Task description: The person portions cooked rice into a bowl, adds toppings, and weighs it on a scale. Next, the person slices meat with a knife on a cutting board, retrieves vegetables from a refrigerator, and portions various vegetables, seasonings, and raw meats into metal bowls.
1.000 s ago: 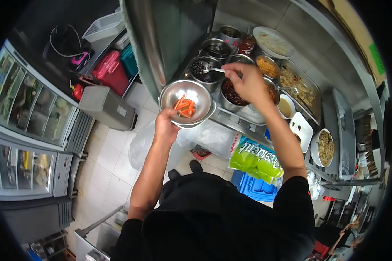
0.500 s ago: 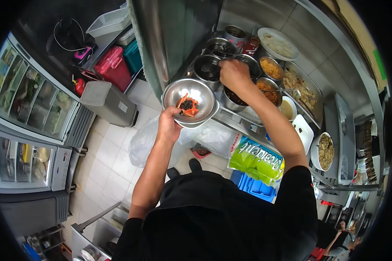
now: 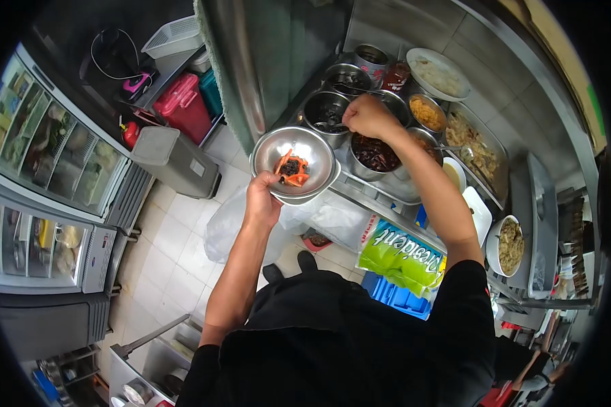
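My left hand (image 3: pixel 263 199) grips the rim of a steel bowl (image 3: pixel 259 152), its thumb inside. Orange-red strips (image 3: pixel 296 179) and a dark heap of small black pieces (image 3: pixel 290 167) lie in the bowl. A white bowl's rim shows just beneath it. My right hand (image 3: pixel 368 117) is closed at the edge of a steel pot (image 3: pixel 327 110) with dark contents, pinching the handle of a spoon whose head is down in the pot. Below that hand stands a pot of dark red-brown food (image 3: pixel 375 154).
Further right are orange food (image 3: pixel 426 113), a white plate (image 3: pixel 438 73), a noodle-like tray (image 3: pixel 472 144) and a white bowl (image 3: pixel 509 245). A green bag (image 3: pixel 402 258) hangs near the counter's front. A grey bin (image 3: pixel 175 163) and glass-door fridges (image 3: pixel 54 146) stand left. Another person (image 3: pixel 523 363) is at lower right.
The spoon carried black pieces from the pot to the steel bowl, where they now lie on the orange strips. My right hand is back at the pot with the spoon lowered in.
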A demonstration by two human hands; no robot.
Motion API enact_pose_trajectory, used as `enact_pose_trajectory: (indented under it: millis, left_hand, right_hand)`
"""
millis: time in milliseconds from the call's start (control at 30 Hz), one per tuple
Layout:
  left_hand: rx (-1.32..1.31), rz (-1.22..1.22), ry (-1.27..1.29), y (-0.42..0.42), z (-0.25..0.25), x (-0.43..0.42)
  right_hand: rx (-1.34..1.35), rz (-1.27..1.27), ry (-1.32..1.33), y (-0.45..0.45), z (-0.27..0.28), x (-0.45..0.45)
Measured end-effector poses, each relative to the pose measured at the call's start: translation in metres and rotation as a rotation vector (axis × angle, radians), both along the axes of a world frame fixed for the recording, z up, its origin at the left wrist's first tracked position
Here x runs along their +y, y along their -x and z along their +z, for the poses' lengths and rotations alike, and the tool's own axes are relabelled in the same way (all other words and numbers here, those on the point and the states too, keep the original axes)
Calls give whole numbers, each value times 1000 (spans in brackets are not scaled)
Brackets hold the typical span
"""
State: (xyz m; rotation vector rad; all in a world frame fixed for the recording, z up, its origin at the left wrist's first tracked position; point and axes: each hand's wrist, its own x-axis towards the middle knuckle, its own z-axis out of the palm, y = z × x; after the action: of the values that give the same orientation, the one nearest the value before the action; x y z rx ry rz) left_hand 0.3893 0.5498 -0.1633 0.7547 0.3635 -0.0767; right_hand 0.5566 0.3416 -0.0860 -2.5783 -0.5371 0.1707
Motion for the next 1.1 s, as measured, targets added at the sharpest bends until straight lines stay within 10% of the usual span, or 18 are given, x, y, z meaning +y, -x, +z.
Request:
enact_pose_trajectory:
  millis: [167, 367, 533, 767, 933, 1100]
  left_hand:
    - [-7, 45, 39, 0, -1, -3]
    - [-74, 63, 110, 2, -12, -3]
    - [-127, 72, 153, 5, -37, 10]
    - [-136, 41, 437, 76, -80, 91]
    - [-193, 269, 428, 188, -115, 204]
    - [-248, 676, 165, 349, -76, 358]
  right_hand:
    - [69, -10, -286, 24, 19, -18]
    - [-791, 460, 46, 102, -5, 9]
    - [-807, 19, 213, 72, 18, 7]
    - [-1002, 132, 3, 86, 35, 90]
    - [-243, 209, -512, 178, -12, 213]
    - [398, 530, -454, 263, -142, 413]
